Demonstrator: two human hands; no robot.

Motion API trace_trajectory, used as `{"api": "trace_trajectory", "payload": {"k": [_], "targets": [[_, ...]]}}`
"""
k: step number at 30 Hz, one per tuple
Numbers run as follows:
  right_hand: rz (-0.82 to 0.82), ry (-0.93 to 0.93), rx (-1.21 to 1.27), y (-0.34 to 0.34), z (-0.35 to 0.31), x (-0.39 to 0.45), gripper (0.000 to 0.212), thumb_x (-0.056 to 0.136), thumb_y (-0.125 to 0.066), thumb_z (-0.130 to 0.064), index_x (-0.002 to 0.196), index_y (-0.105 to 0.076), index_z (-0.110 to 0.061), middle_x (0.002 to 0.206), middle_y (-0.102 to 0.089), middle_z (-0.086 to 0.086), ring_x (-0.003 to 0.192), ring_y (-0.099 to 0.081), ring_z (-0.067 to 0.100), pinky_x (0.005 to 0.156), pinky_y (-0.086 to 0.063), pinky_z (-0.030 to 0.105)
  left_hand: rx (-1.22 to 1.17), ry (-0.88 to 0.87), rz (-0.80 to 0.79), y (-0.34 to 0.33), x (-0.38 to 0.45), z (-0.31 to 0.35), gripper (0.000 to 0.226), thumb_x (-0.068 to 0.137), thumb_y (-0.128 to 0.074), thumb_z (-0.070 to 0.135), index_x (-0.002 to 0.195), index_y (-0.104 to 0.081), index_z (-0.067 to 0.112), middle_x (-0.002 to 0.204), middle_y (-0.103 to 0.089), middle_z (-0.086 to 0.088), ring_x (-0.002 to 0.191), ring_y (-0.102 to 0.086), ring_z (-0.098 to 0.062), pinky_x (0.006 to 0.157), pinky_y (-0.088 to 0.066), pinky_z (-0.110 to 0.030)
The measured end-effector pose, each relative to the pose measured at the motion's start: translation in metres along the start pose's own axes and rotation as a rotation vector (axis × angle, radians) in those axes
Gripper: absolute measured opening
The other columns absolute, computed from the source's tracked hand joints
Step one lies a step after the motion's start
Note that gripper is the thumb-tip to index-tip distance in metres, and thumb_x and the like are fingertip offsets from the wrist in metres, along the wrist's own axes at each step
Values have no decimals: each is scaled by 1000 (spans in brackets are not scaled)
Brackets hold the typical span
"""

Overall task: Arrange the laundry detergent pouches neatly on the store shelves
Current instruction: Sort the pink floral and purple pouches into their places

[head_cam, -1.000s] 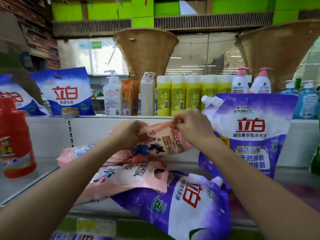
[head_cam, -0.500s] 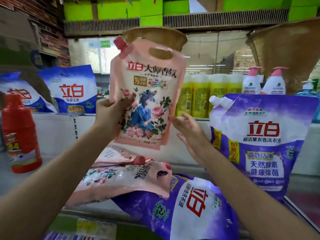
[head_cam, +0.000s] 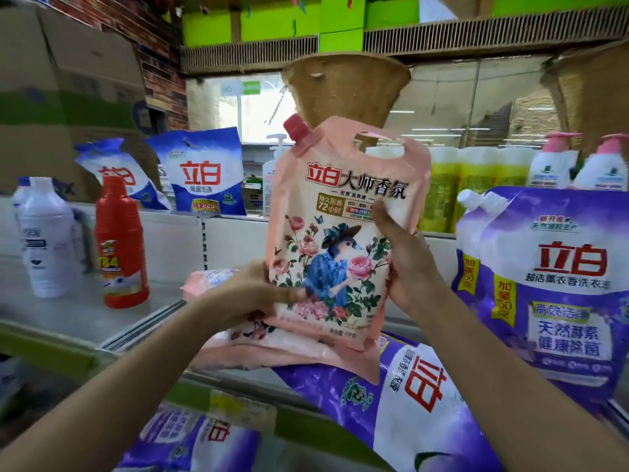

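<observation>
Left hand [head_cam: 258, 298] gripping lower left edge of upright pink pouch [head_cam: 343, 233], right hand [head_cam: 405, 264] clasping its right side, pouch held above pink pouches lying flat [head_cam: 272, 349] and purple pouch [head_cam: 408, 403] on shelf [head_cam: 85, 318], upright purple pouches [head_cam: 561, 284] at right.

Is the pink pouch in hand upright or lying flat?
Upright: the pink pouch has its red cap on top, gripped by left hand and right hand.

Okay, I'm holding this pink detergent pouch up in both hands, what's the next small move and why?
Probably lower the pink pouch and stand it upright on the shelf beside the standing purple pouches. Left hand and right hand hold it upright, label forward, while other pink pouches lie flat beneath it.
</observation>
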State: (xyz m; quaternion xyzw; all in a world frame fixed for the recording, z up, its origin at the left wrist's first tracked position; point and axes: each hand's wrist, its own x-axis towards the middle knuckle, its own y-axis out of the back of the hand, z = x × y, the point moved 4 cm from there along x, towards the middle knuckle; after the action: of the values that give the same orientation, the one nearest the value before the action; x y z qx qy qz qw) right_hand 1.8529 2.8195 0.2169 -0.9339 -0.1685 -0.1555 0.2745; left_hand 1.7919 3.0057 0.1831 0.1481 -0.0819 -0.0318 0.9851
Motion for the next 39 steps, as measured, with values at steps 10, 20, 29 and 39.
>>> {"api": "trace_trajectory", "payload": {"k": [10,20,29,39], "targets": [[68,69,-22,-4,-17,-24,39,82,-73,-28,118,-66,-14,109,-74,9,98,-72,26,82,-59,42,-54,-115,76,-6,-22,8,36,59,-81,20,91,-68,9,81,-76,-7,66,-63,-16,47,-43,-18],[251,147,-92,-15,-48,-84,50,76,-80,-29,119,-64,-9,106,-74,13,97,-72,30,87,-56,51,-97,-127,28,-25,-52,24,31,66,-79,11,93,-65,5,80,-74,-5,53,-63,-5,42,-43,-14],[328,158,-173,-5,-69,-190,42,79,-76,-31,117,-67,-15,106,-75,7,97,-72,24,90,-56,48,-205,-179,-92,-77,-133,25,22,62,-81,4,79,-69,9,68,-74,-4,43,-55,-7,38,-39,-14],[298,70,-268,13,-21,-305,17,77,-75,-24,94,-75,-29,102,-76,-4,100,-71,13,88,-55,34,-191,-17,-139,-121,-223,-63,40,57,-90,16,93,-73,9,96,-75,-13,92,-66,-48,81,-51,-61]]}}
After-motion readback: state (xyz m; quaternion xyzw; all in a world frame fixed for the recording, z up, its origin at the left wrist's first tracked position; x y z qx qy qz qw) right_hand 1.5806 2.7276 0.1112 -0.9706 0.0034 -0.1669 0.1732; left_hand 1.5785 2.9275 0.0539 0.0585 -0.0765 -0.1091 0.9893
